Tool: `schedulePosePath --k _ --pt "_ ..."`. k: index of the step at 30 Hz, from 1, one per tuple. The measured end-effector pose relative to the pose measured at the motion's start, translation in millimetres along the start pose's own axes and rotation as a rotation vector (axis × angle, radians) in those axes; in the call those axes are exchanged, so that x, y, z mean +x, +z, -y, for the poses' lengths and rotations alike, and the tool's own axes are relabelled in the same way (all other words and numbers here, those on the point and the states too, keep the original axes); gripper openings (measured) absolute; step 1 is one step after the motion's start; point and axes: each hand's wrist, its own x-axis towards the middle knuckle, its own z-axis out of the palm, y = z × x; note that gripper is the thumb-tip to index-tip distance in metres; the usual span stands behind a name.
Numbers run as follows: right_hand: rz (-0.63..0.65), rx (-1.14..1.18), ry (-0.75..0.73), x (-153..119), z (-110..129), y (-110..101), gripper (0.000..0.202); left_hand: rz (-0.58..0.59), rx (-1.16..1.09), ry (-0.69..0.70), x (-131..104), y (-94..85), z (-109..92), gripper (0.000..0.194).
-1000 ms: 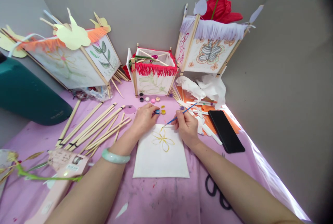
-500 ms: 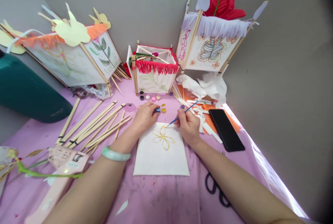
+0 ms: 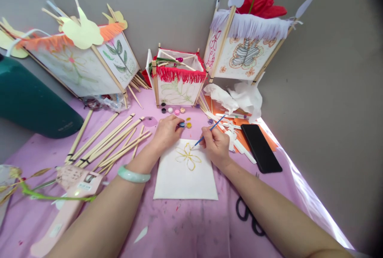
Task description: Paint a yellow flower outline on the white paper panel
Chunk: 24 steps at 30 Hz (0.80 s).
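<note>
A white square sheet (image 3: 185,184) with a yellow outlined flower (image 3: 188,156) lies in front of me. My right hand (image 3: 216,145) is closed on a thin blue paintbrush (image 3: 209,131), its tip at the flower's upper right petals. Just beyond the sheet's upper left corner, my left hand (image 3: 169,131) has its fingertips closed on a small blue paint pot (image 3: 181,124). Right beside that pot stands a yellow paint pot (image 3: 188,125), with a yellow lid (image 3: 188,119) behind it. A pale green bangle circles my left wrist.
Behind are three decorated paper lanterns (image 3: 176,93). Wooden sticks (image 3: 104,142), a pink glue gun (image 3: 67,210) and a teal bottle (image 3: 36,98) are at the left. At the right lie a black phone (image 3: 261,148), paper scraps and black scissors (image 3: 249,216), partly under my right forearm.
The brush tip has shifted slightly right and down relative to the flower. My left hand stays at the blue pot. The whole view has shifted a little.
</note>
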Motion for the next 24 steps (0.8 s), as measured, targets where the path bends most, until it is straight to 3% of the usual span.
schedulePosePath --k 16,20,24 --pt "0.081 -0.007 -0.023 -4.3 2.3 1.3 0.033 0.017 0.018 -0.011 -0.4 -3.1 -3.3 0.022" --pt "0.113 0.053 0.03 -5.4 2.6 1.9 0.032 0.022 0.011 -0.019 -0.6 -3.9 -4.2 0.022" --pt "0.052 0.102 0.086 -4.9 2.7 0.6 0.034 0.02 0.01 -0.018 -0.4 -3.4 -3.8 0.022"
